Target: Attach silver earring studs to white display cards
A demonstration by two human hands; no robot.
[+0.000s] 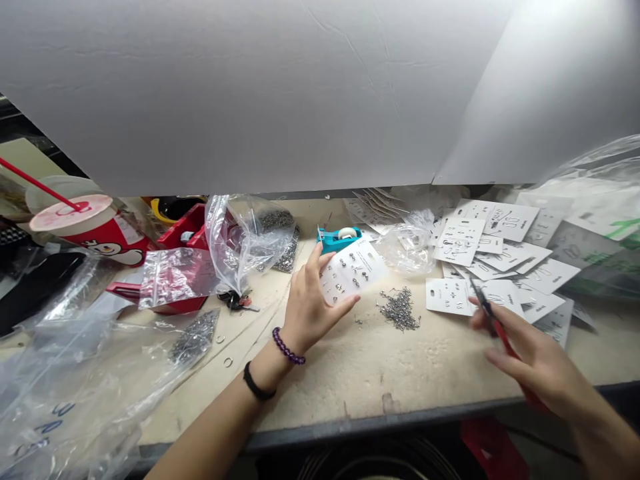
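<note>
My left hand (315,300) holds a white earring card (354,272) by its lower left edge, with several small metal earrings fixed on the card. Just behind this card stands a teal tape dispenser (339,240). A loose heap of small silver metal pieces (399,310) lies on the bench between my hands. My right hand (535,353) grips a slim tool with a red handle and dark tips, probably small pliers (503,333). Its tips reach over a spread of white earring cards (500,267), apart from the heap.
A worn, pale workbench (350,373) ends in a dark front edge. At left are clear plastic bags (240,243), some holding metal pieces, a red tray (175,293) and a paper cup with a red straw (90,230). A white board (225,93) overhangs the far side.
</note>
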